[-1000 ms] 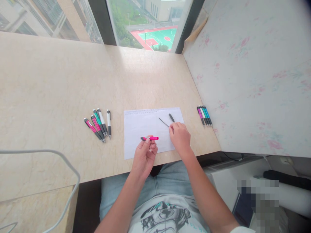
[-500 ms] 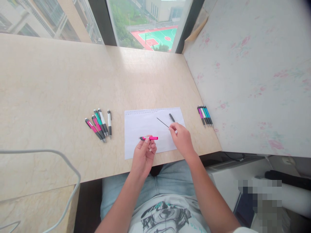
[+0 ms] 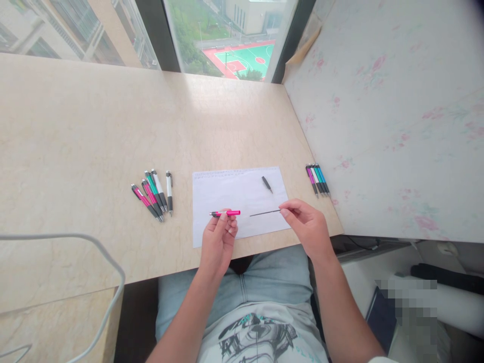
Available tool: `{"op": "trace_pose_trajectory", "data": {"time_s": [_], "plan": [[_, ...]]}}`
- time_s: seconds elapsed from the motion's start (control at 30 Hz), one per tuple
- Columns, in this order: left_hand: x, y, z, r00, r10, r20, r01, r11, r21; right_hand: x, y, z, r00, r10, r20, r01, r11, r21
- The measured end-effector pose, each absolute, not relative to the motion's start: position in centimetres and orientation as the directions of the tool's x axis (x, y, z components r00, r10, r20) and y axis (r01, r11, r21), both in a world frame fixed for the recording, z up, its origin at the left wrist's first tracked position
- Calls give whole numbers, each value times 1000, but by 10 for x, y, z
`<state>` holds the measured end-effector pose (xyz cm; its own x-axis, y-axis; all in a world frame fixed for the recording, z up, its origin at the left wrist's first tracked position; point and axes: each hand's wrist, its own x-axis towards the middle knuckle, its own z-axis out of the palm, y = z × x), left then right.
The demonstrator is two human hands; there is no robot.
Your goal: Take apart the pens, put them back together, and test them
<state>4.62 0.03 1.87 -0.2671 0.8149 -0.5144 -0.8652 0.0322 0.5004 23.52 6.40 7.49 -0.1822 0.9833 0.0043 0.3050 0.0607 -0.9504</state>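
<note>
My left hand [image 3: 220, 238] is closed around a pink pen barrel [image 3: 233, 213] with a dark clip end pointing left. Between the thumb and fingers of my right hand [image 3: 307, 224] is a thin dark pen refill [image 3: 264, 213]. The refill points left, and its tip is a short gap from the barrel's open-looking right end. Both are held above a white sheet of paper [image 3: 212, 194] with faint writing along its top. A black pen grip [image 3: 266, 184] with a pointed tip lies on the sheet's upper right.
Several pens [image 3: 153, 195] in pink, green and white lie left of the paper. Another row of pens [image 3: 318, 180] lies by the papered wall [image 3: 378, 126] at right. A grey cable [image 3: 109, 257] arches over the desk's left front. A window stands behind the desk.
My right hand has moved right and toward me, turning the refill from slanted to nearly level with the barrel. The black grip is now uncovered. My left hand has shifted slightly left.
</note>
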Motion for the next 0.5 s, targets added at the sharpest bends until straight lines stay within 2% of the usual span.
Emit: {"op": "trace_pose_trajectory", "data": {"time_s": [0.2, 0.5], "plan": [[47, -1, 20, -270, 818, -508, -857, 36, 514, 230, 63, 76, -140, 990, 37, 276, 75, -958], [57, -1, 22, -220, 841, -495, -851, 83, 519, 215, 57, 73, -279, 958, 72, 301, 159, -940]]}}
